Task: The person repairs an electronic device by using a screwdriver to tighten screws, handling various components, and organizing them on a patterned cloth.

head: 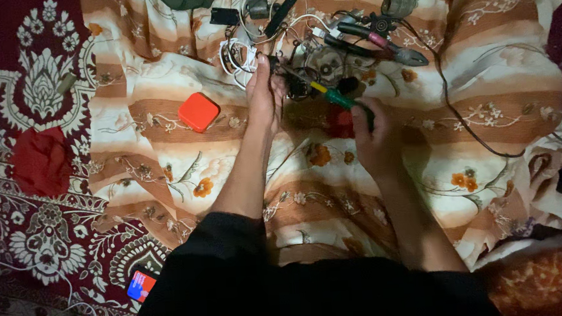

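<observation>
A green-handled screwdriver [337, 96] lies slanted, yellow collar toward its tip. The tip meets a small dark electrical part [296, 82]. Both sit above the striped floral cloth [483, 54].

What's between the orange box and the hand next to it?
In the head view, only bare flowered cloth lies between the orange box and the left hand; nothing else sits there.

A person sits over a striped, flowered cloth [334, 174] spread on a dark red patterned carpet [31, 212]. The left hand [265, 94] rests against a small dark part [297, 84] among tangled wires. The right hand [374, 139] grips a green-handled screwdriver [336, 96], its tip pointing at that part. Pliers [385, 46] with red handles lie just beyond, near a white cable [237, 55]. An orange square box [199, 111] sits to the left, and a phone [140, 285] lies on the carpet.
</observation>
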